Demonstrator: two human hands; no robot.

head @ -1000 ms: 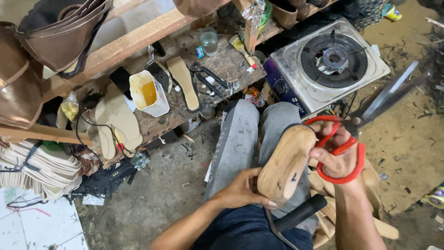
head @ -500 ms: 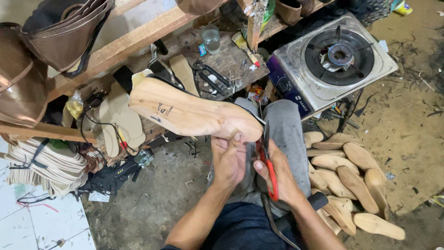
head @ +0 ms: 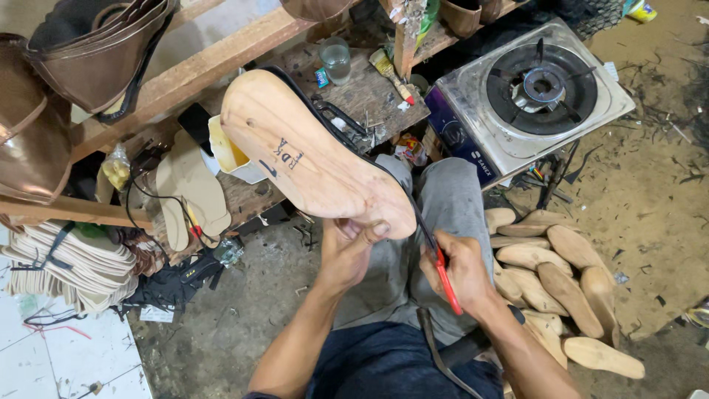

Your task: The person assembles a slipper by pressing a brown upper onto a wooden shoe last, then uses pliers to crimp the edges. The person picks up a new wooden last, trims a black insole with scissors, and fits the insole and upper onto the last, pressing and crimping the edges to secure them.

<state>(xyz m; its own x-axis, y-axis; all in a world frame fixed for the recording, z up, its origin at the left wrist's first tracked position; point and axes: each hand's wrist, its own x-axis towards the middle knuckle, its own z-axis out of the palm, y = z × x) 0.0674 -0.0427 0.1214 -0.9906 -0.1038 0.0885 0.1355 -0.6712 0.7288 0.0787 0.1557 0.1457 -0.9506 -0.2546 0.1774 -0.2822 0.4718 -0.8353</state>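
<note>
Wooden and pale, the shoe sole (head: 314,155) stood raised above the person's grey-trousered knees, its heel end pinched closed in the left hand (head: 353,247). The right hand (head: 461,270), just beside it, was wrapped shut around red-handled scissors (head: 445,275) at the sole's dark edge. More wooden soles (head: 550,266) lay heaped on the floor below a gas stove (head: 532,96).

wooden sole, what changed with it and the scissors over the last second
The wooden sole was swung up from the lap and now stands raised, its flat underside to the camera, gripped at its near end by the left hand. The right hand brought the red-handled scissors in from the right to the sole's edge. The gas stove and loose soles stayed put.
</note>
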